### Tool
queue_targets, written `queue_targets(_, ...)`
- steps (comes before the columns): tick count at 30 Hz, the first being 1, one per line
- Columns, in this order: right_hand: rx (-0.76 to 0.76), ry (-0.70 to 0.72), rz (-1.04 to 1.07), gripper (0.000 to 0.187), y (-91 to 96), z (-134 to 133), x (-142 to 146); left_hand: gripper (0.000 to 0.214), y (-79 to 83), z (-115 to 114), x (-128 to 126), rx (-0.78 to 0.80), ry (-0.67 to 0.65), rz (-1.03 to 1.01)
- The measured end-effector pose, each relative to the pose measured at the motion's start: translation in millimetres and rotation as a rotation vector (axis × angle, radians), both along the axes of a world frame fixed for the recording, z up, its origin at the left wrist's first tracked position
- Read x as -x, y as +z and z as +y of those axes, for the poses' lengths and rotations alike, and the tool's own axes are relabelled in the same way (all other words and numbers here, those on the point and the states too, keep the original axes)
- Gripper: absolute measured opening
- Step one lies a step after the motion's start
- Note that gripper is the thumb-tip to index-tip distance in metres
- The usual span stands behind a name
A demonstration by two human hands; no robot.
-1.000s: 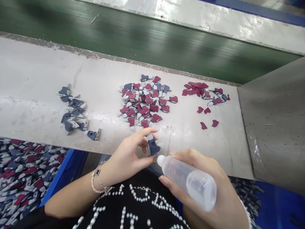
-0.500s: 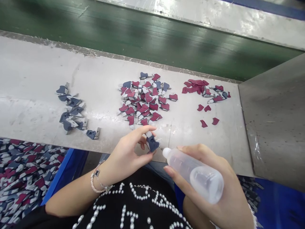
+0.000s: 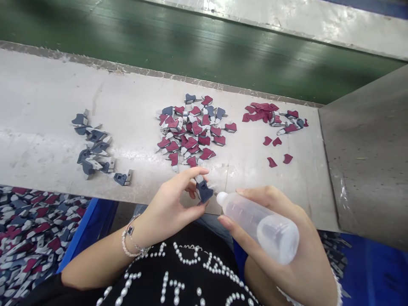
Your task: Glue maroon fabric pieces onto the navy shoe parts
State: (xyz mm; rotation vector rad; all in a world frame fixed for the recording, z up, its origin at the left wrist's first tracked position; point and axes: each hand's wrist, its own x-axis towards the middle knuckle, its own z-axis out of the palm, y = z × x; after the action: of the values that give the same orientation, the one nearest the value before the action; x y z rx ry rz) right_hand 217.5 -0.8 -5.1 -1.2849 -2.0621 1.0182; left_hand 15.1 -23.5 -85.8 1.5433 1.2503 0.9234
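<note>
Between thumb and fingers, my left hand (image 3: 174, 202) grips a small dark blue and grey plastic part (image 3: 204, 191) above the table's front edge. My right hand (image 3: 287, 229) is wrapped round a translucent squeeze bottle (image 3: 259, 225) with some clear liquid in it. The bottle lies tilted, its white tip (image 3: 222, 197) pointing at the blue part and close to it; I cannot tell whether they touch. Beyond my left hand lies a heap of grey parts with maroon faces (image 3: 194, 131), a few of them with blue faces.
Blue and grey parts (image 3: 95, 146) lie on the left of the pale table (image 3: 41, 114). Loose maroon pieces (image 3: 261, 111) lie at the right, near a metal side panel (image 3: 366, 157). A green belt (image 3: 191, 55) runs behind. Blue bins (image 3: 78, 231) of parts stand below.
The bottle in my right hand has shifted slightly up, its tip still beside the blue part. My left hand holds the part in nearly the same place. The view has moved a little.
</note>
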Motion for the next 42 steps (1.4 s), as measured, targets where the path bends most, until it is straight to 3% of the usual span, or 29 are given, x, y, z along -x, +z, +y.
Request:
queue_targets(7,-0.018,0.015,-0.009,0.015,-1.6,-3.7,-4.0,0.062,1.3,-2.3,-2.5,0.015,-0.007,-0.033)
queue_targets(14,-0.085,-0.14,0.036,0.029,-3.3,0.4,-26.4,0.052,2.5,2.5,0.8,0.094,0.047,-0.132)
queue_targets(16,-0.031,-0.148,0.094,0.033,-14.4,11.5,-37.5,0.046,3.0,3.4,2.7,0.147,0.099,-0.202)
queue_targets(20,0.235,-0.065,0.334,0.051,-55.0,37.7,-53.9,0.044,0.8,5.0,7.7,0.186,0.167,-0.254)
queue_targets(25,0.265,-0.041,0.382,0.036,-97.5,56.6,-38.8,0.034,-8.5,7.2,12.9,0.137,0.193,-0.221)
queue_targets(29,0.224,-0.021,0.301,0.032,-106.0,61.0,-19.8,0.027,-20.1,8.2,17.6,0.125,0.224,-0.187)
queue_targets(32,0.208,-0.01,0.205,0.044,-101.3,60.7,-26.5,0.025,-28.2,9.0,21.1,0.126,0.218,-0.168)
queue_targets(34,0.189,-0.077,0.116,0.053,-97.4,61.2,-45.1,0.024,-30.2,9.0,21.8,0.129,0.204,-0.168)
queue_targets(36,0.163,-0.231,0.011,0.045,-97.6,64.7,-70.4,0.022,-28.7,8.3,20.5,0.143,0.207,-0.17)
queue_targets(39,0.132,-0.515,-0.166,0.03,-108.7,76.0,-103.9,0.019,-23.0,6.9,15.8,0.171,0.213,-0.169)
queue_targets(42,0.143,-0.623,-0.281,0.031,-123.3,87.8,-117.5,0.019,-18.6,6.6,11.7,0.152,0.192,-0.15)
